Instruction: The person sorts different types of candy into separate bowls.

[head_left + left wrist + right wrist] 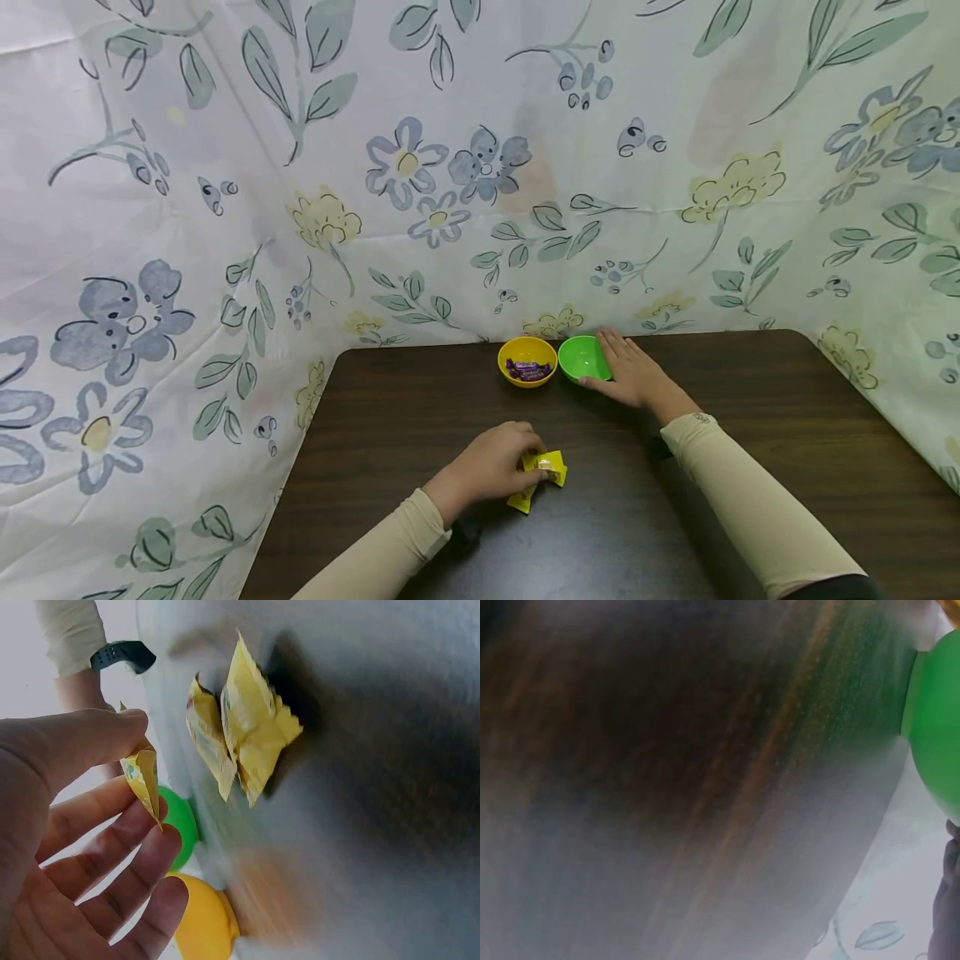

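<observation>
My left hand is low over the table's middle, pinching a small yellow-wrapped candy between thumb and fingertips. Below it, two more yellow-wrapped candies lie side by side on the table, partly covered by the hand in the head view. Farther back, my right hand touches the right side of the green bowl, its fingers stretched along the rim. The visible inside of that bowl holds nothing. Only the edge of the right hand shows in the right wrist view.
A yellow bowl with several purple-wrapped candies stands just left of the green one. Both are near the back edge of the dark wooden table. A flowered cloth hangs behind and at the sides.
</observation>
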The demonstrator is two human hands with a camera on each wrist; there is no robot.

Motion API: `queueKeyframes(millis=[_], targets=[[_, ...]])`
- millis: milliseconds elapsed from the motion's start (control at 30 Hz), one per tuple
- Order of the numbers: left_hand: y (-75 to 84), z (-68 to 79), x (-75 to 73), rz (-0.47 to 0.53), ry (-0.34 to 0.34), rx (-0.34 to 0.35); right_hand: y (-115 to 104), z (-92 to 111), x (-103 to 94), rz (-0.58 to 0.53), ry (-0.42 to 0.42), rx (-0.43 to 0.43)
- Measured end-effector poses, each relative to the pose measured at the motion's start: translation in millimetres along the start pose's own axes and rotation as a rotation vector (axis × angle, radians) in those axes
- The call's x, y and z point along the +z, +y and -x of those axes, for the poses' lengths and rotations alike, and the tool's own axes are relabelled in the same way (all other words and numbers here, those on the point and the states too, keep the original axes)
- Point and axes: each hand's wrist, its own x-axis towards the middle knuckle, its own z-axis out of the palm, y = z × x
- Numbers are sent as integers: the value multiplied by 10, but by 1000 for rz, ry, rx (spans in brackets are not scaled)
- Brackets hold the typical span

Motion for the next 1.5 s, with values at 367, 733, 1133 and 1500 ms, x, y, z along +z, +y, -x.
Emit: queueKeyframes(millis=[367,733,1133,1500], targets=[[-112,-128,-80,22,27,-36,14,-12,10,-4,18,-3],[-124,-311,-212,14,68,-52,12,2,22,-6,31,6],[-122,-430,-300,9,98,-61,-29,31,34,-12,44,-18],[-155,-618,-355,34,156,-40,-47,41,43,-11,49,-16]])
